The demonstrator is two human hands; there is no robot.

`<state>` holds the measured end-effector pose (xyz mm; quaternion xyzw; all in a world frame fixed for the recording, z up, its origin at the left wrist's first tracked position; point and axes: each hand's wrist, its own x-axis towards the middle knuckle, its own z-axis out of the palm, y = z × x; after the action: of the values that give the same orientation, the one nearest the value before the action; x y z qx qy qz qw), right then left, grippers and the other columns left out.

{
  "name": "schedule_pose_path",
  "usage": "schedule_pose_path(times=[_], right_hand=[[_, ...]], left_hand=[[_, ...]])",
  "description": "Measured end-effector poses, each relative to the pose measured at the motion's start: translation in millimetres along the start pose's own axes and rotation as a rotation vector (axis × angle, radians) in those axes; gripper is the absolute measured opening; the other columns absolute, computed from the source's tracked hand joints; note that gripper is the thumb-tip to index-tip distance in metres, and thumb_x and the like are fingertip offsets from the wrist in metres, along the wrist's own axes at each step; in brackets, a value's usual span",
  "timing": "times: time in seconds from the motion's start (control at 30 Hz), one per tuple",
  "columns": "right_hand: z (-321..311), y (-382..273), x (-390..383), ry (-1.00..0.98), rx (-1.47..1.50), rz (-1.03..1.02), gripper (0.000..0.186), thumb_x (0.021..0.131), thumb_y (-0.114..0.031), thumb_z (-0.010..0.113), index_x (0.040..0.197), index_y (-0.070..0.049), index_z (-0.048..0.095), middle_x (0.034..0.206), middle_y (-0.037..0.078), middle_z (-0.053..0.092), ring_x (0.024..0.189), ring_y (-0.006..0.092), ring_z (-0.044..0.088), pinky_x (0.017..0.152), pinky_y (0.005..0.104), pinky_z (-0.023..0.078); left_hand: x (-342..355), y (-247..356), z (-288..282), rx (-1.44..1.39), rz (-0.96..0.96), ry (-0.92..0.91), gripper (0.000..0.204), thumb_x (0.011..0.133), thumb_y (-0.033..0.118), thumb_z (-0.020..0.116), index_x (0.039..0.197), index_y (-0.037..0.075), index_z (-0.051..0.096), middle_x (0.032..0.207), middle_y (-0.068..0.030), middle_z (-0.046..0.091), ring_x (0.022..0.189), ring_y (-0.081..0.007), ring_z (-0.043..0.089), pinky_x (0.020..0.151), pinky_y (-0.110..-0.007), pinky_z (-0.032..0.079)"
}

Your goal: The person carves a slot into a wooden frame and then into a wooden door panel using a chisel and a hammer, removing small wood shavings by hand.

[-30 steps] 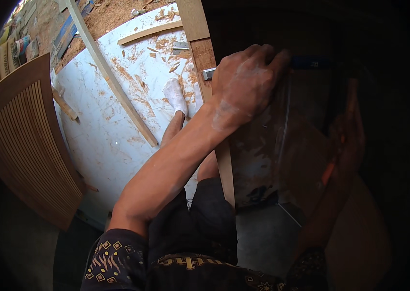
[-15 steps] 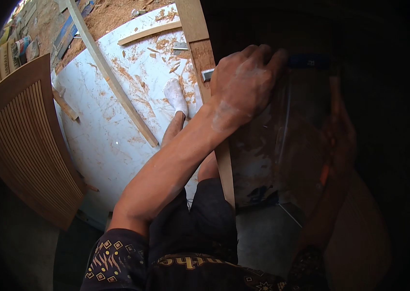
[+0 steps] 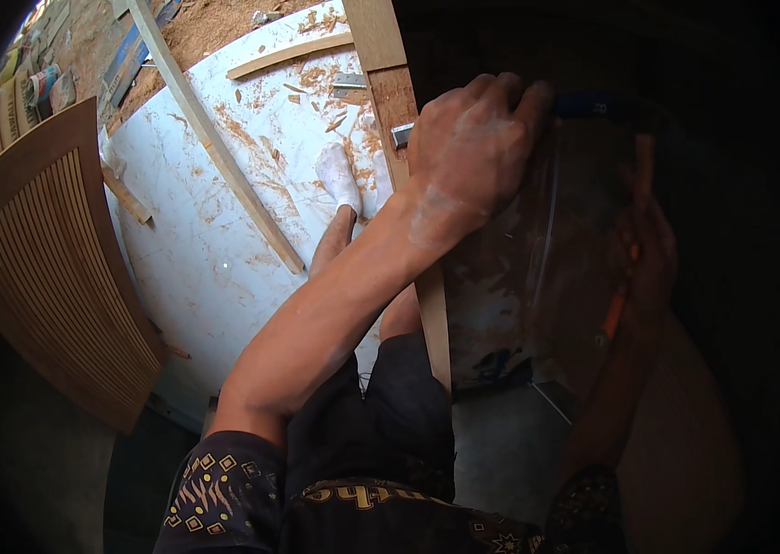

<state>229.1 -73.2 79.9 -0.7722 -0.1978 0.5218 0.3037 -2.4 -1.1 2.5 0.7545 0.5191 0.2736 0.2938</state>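
In the head view, our left hand (image 3: 473,152) has its fingers wrapped round the chisel (image 3: 586,104), the blade's end over the rough cut patch (image 3: 392,98) on the board (image 3: 374,35). Right of the board, in shadow, our right hand (image 3: 650,263) grips what looks like a hammer (image 3: 612,316). We seem to be chiselling; the next move calls for a steady blade and a square blow.

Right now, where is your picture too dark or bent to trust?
Head view: the white floor is bright; the right side lies in deep shadow, leaving the right hand and its orange-handled tool dim, details uncertain; near the left rim, the slatted panel looks bowed, probably by the wide lens.
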Motion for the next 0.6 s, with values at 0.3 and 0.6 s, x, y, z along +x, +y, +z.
schedule_pose_path(times=[0.3,0.6], right_hand=[[98,-18,73,-0.152,0.485,-0.12,0.043,0.095,-0.037,0.082,0.119,-0.007,0.063,0.102,0.002,0.072,0.049,-0.0012,0.041,0.04,0.0162,0.028],[95,-10,86,-0.156,0.554,-0.019,0.028,0.09,-0.032,0.083,0.1,-0.009,0.069,0.068,-0.004,0.059,0.041,0.0009,0.036,0.036,0.0182,0.025]], left_hand=[[-8,-11,-18,0.047,0.136,0.166,0.05,0.085,0.007,0.071,0.134,0.002,0.067,0.12,-0.0185,0.064,0.116,-0.0381,0.059,0.098,-0.045,0.05],[-65,-45,-66,0.041,-0.041,0.141,0.042,0.089,0.005,0.079,0.131,0.005,0.072,0.118,-0.0152,0.066,0.105,-0.0309,0.067,0.089,-0.042,0.057]])
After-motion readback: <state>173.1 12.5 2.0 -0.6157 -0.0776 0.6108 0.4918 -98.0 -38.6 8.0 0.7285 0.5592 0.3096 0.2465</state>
